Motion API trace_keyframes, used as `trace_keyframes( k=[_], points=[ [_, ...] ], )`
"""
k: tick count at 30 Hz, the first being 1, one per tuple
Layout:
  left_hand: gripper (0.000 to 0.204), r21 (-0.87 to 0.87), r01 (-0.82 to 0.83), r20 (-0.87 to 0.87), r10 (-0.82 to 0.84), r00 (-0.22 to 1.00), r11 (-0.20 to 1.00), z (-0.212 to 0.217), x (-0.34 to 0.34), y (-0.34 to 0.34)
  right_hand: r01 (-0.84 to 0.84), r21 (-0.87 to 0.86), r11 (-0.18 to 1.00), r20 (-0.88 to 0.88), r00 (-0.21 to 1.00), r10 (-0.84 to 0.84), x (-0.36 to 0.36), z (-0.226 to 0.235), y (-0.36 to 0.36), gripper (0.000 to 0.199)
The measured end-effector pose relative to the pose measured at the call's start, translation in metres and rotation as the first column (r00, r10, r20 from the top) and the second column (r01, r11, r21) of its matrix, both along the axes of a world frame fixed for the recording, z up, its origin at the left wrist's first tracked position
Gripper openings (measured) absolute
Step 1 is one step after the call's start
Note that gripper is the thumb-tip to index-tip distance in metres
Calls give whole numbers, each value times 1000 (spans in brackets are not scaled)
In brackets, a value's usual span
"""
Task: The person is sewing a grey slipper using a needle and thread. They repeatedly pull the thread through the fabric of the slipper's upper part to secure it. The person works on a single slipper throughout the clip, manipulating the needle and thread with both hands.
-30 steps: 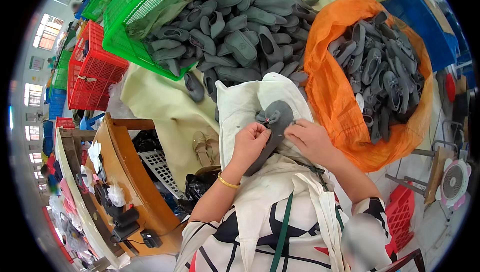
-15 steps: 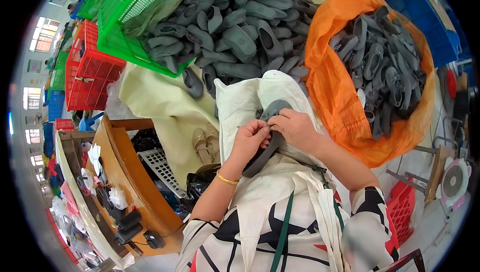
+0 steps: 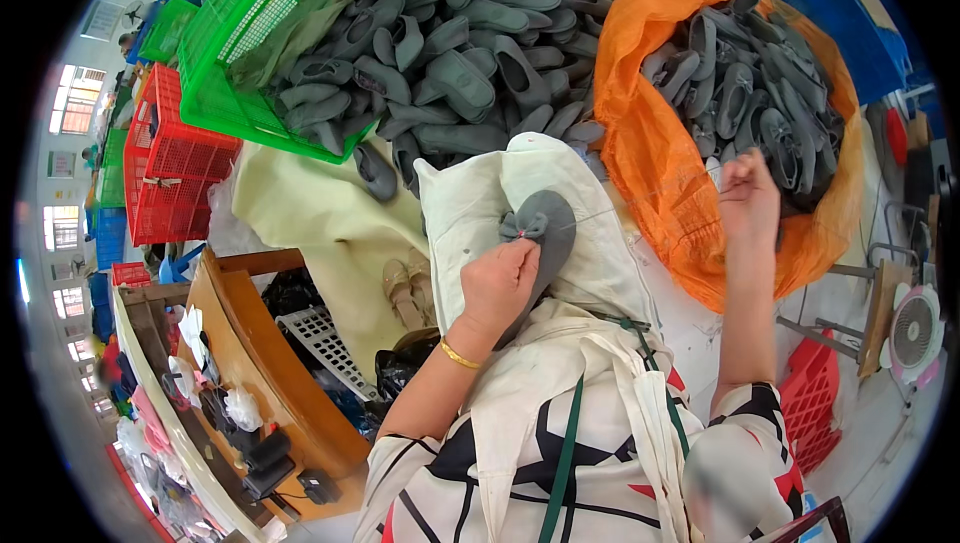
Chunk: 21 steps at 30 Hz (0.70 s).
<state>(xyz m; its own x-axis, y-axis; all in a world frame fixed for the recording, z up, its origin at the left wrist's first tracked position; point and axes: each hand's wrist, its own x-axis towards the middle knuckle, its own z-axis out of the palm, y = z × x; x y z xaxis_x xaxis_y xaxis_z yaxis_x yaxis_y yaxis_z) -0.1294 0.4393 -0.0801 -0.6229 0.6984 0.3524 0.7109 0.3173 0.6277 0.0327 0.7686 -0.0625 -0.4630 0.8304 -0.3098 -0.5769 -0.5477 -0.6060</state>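
A grey slip-on shoe (image 3: 556, 226) with a fabric bow (image 3: 526, 221) on its toe rests on the white cloth (image 3: 462, 198) over my lap. My left hand (image 3: 500, 283) is closed on the shoe just below the bow, where a small pinkish-red spot shows. Raised to the right, my right hand (image 3: 748, 193) is in front of the orange sack (image 3: 655, 213), its fingers pinched together. A faint thin line, like thread, stretches from the shoe toward that hand. Whatever the fingertips hold is too small to make out.
Grey shoes (image 3: 460, 83) lie heaped ahead, beside a tipped green crate (image 3: 250, 43). More fill the orange sack. A wooden desk (image 3: 270, 363) and red crates (image 3: 175, 158) stand left; a stool (image 3: 872, 333) and a fan (image 3: 912, 331) are at right. Beige shoes (image 3: 405, 288) sit on pale sheeting.
My right hand has left the shoe and swung up and right toward the orange sack. My left hand stays at the shoe, now gripping below the bow, which has come into sight.
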Motion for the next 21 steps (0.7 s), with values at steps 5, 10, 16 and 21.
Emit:
trace_keyframes(
  k=[5, 10, 16, 21],
  points=[
    [6, 36, -4, 26, 3, 1000, 999, -7, -5, 5, 304, 85, 949, -13, 952, -304, 40, -34, 44, 21],
    [8, 9, 8, -30, -8, 1000, 1000, -3, -9, 5, 264, 187, 946, -31, 964, -263, 37, -63, 43, 15],
    [14, -72, 72, -389, -94, 916, 995, -4, -19, 3, 306, 145, 941, 31, 949, -313, 24, -53, 40, 10],
    [13, -140, 80, -405, -130, 905, 987, -3, -23, 9, 268, 138, 953, 21, 962, -273, 26, 8, 41, 11]
  ],
)
